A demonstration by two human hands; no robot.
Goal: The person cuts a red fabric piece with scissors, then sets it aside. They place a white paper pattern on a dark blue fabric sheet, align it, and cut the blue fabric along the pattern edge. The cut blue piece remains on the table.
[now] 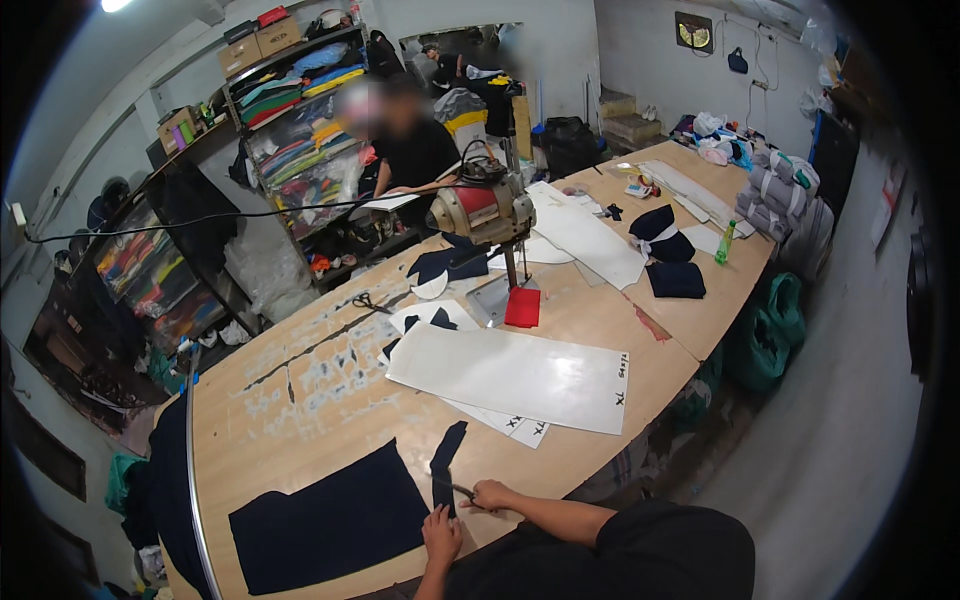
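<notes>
At the table's near edge, my right hand (490,495) is closed around a pair of scissors (461,490). The blades point left, across a narrow dark navy fabric strip (443,480). My left hand (441,535) holds the strip's near end against the table, its fingers close together. The strip bends partway along, and its far end slants to the right. Just left of it lies a large dark navy fabric piece (330,515), spread flat with a notched far left corner. Part of the scissors' handle is hidden by my right hand.
White pattern boards (510,375) lie beyond my hands. Past them stands a cloth-cutting machine (485,215) with a red cloth (523,307) at its base. Another pair of scissors (368,302) and folded navy fabric (676,280) are farther off. A person (415,150) stands across the table.
</notes>
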